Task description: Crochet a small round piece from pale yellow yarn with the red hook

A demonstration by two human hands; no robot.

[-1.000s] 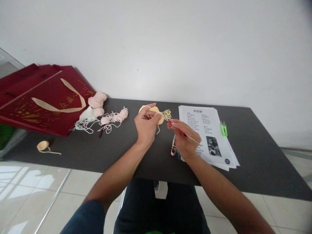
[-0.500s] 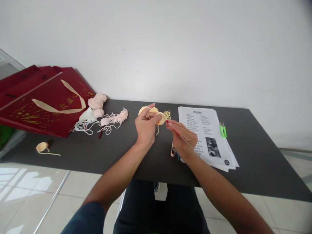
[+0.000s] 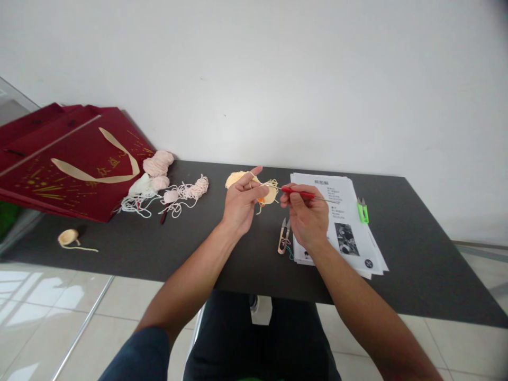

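Between thumb and fingers, my left hand (image 3: 241, 205) pinches pale yellow yarn, with a strand running over the raised forefinger. Any worked piece inside that hand is mostly hidden. My right hand (image 3: 307, 214) is closed around the red handle of a crochet hook (image 3: 301, 193), whose thin metal tip points left to the yarn at my left fingertips. Behind my left hand lies a ball of pale yellow yarn (image 3: 234, 179), with loose curly strands beside it. A small orange thing (image 3: 261, 201) shows just under my left fingers.
Thread snips (image 3: 282, 238) lie below my right hand, beside printed sheets (image 3: 357, 248). Green-handled snips (image 3: 362, 211) rest on the sheets' right edge. Pink yarn (image 3: 157, 164), white yarn (image 3: 138, 193) and dark red bags (image 3: 79, 164) are left. A small crocheted cup (image 3: 68, 237) sits near the front-left edge.
My right hand has turned palm-up and moved slightly right and up, bringing the hook nearly level with its red handle in view. The snips beneath are uncovered. My left hand has shifted slightly right.
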